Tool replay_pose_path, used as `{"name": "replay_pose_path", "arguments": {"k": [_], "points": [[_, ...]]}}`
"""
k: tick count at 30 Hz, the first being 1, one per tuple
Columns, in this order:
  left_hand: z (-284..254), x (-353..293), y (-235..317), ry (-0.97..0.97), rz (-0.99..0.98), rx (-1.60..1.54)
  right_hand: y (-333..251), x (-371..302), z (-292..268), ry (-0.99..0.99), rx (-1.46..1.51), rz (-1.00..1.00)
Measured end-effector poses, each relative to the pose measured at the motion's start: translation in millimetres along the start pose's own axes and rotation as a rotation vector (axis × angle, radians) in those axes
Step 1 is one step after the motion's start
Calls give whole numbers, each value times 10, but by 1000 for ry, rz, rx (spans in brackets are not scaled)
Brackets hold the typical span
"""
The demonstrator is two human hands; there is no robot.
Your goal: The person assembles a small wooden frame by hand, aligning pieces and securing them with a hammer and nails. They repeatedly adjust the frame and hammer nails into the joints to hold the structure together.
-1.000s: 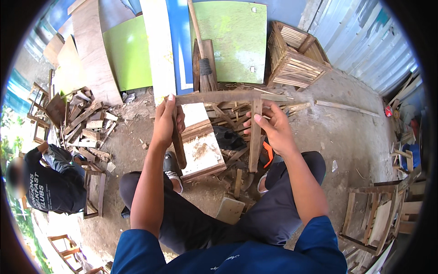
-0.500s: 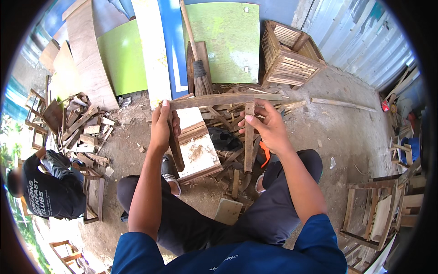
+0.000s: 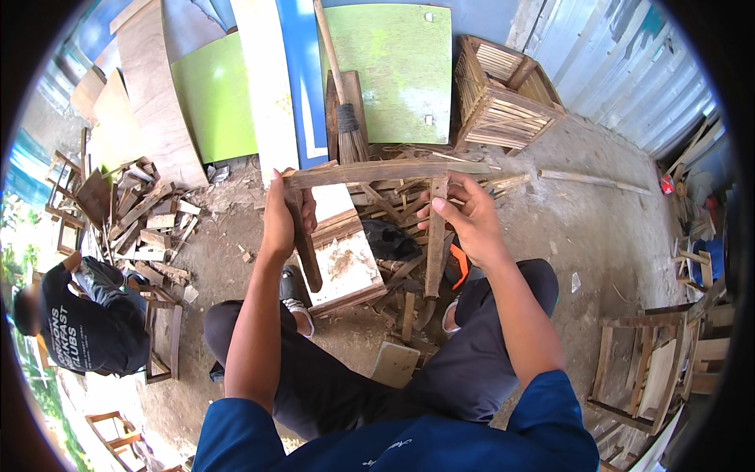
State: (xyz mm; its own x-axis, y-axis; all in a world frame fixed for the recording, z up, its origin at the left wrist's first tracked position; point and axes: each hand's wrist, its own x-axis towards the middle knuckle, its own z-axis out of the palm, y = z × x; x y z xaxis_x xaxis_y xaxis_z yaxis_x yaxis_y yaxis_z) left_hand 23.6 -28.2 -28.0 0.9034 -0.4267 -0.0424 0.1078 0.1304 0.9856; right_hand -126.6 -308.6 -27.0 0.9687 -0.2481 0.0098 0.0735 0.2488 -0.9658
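Note:
A three-sided wooden frame hangs in front of me, made of a long dark crossbar (image 3: 377, 172) with two shorter legs pointing down toward me. My left hand (image 3: 277, 224) is closed around the left corner, where the left leg (image 3: 307, 256) meets the crossbar. Near the top of the right leg (image 3: 435, 256), my right hand (image 3: 478, 228) grips with thumb and fingers, just below the crossbar. Beneath the frame lies a white-topped wooden block (image 3: 346, 263) with sawdust on it. An orange-handled tool (image 3: 458, 266), perhaps a saw, rests by my right foot.
Wood scraps (image 3: 153, 224) are heaped at the left, near a seated person (image 3: 94, 318) in a black shirt. A broom (image 3: 348, 130) leans against boards at the back. A slatted crate (image 3: 511, 94) stands at the back right, and a wooden frame (image 3: 641, 366) at the right.
The view has shifted slightly, with the background sliding a little to the right. Both hands keep their grip on the wooden frame, which stays nearly in place.

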Motion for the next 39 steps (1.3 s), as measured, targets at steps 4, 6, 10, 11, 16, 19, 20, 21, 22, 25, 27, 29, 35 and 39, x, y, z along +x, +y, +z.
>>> {"name": "replay_pose_path", "arguments": {"k": [4, 6, 10, 11, 16, 19, 20, 21, 22, 25, 27, 29, 35, 39], "points": [[12, 2, -3, -15, 12, -50, -10, -6, -13, -1, -5, -1], [11, 4, -8, -10, 5, -45, -15, -9, -13, 3, -4, 2], [3, 17, -28, 30, -7, 30, -31, -4, 1, 19, -15, 16], [1, 22, -32, 39, 4, 62, -38, -3, 7, 23, -18, 18], [-11, 31, -26, 115, 30, 20, -94, -2, 19, 68, -57, -26], [-9, 31, -25, 110, 48, 32, -117, -7, 18, 71, -38, -54], [-11, 26, -25, 113, 49, 42, -120, -7, 17, 62, -28, -66], [-13, 23, -25, 116, 49, 54, -122, -7, 16, 63, -34, -76], [-13, 19, -25, 109, 55, 55, -121, -8, 15, 56, -33, -92], [-9, 13, -19, 99, 68, 56, -115, -4, 5, 53, -40, -102], [3, 12, -14, 107, 69, 58, -112, 1, -5, 55, -42, -91], [13, 8, -6, 106, 58, 46, -111, 5, -16, 56, -36, -79], [19, 2, -9, 107, 39, 41, -111, 15, -27, 69, -19, -76], [12, 10, -14, 110, 31, 23, -107, 21, -24, 59, -14, -72]]}}
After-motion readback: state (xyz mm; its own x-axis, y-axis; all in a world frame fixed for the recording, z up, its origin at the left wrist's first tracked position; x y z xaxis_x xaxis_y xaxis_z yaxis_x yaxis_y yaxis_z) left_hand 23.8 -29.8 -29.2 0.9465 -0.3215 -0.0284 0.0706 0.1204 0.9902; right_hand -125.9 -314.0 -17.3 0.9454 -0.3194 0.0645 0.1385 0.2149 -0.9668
